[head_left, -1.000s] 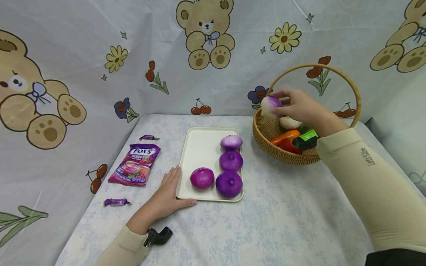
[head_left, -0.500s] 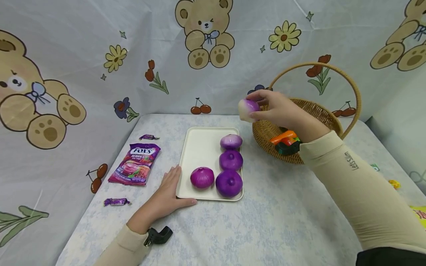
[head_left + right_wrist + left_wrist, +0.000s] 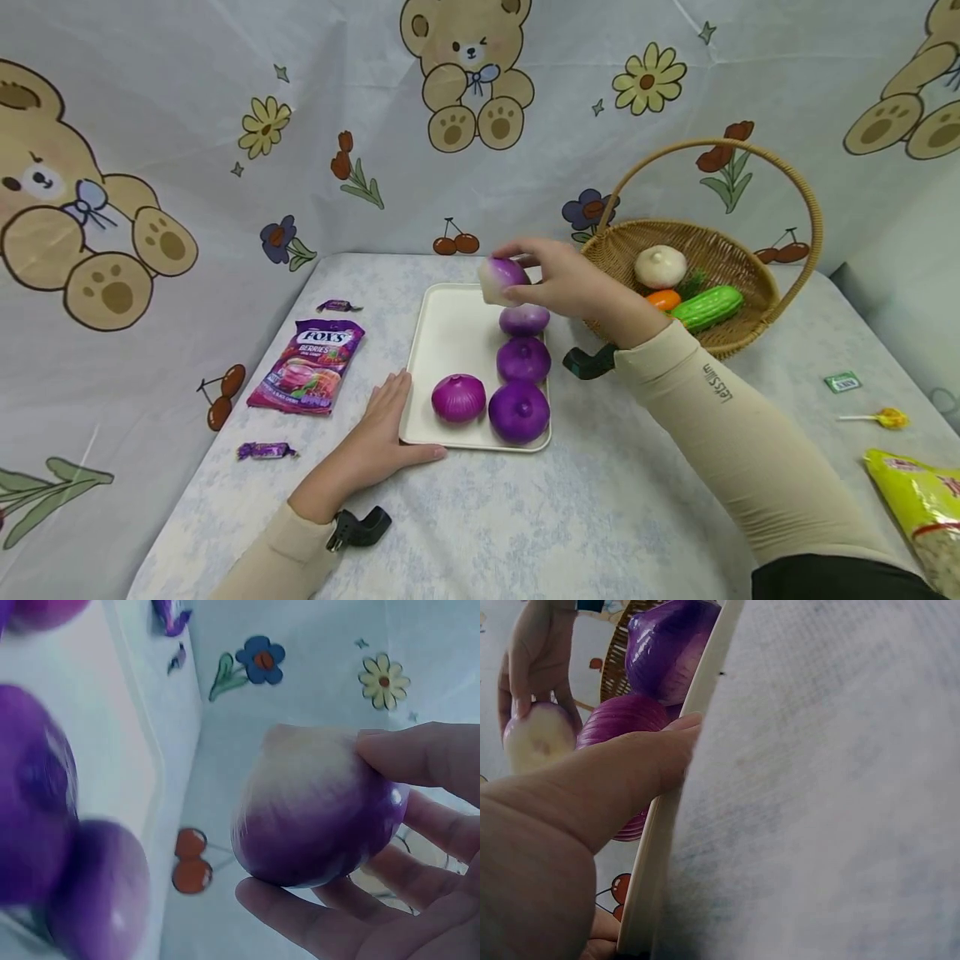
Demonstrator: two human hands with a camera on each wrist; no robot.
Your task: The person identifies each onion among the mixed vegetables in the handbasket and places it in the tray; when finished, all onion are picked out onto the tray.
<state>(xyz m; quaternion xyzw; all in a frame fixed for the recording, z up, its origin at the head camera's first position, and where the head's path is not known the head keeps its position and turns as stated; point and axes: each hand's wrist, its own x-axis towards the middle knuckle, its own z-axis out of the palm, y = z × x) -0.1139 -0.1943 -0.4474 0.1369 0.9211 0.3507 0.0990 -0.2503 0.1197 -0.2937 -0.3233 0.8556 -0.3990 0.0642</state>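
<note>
Head view shows the pale onion (image 3: 501, 278) pinched in the fingertips of the right hand (image 3: 570, 287), held in the air over the far end of the cream tray (image 3: 450, 333), just above the lighter onion (image 3: 524, 319) that heads a row of three. Right wrist view gives its look best: a rounded bulb, glossy purple over its lower half and fading to creamy white at the other end, with fingers above and below it and the thumb side hidden. Its smooth, shiny skin and the light fingertip hold suggest it could slip, and a drop from here would likely knock the onions below and set them rolling, since they sit loose and the tray's rim is low. Two deeper purple onions (image 3: 522, 359) (image 3: 518, 411) follow in that row, and a magenta onion (image 3: 458, 397) lies beside the nearest of them. The left hand (image 3: 378, 442) lies flat and relaxed on the table, fingers straight, its thumb and fingertips touching the tray's near left corner; if that hand lifts, a bump could shove the tray. Behind the right forearm stands the wicker basket (image 3: 757, 325) with a white bulb (image 3: 660, 266), a green cucumber (image 3: 707, 307) and something orange. A purple sweet bag (image 3: 307, 367) lies to the tray's left.
</note>
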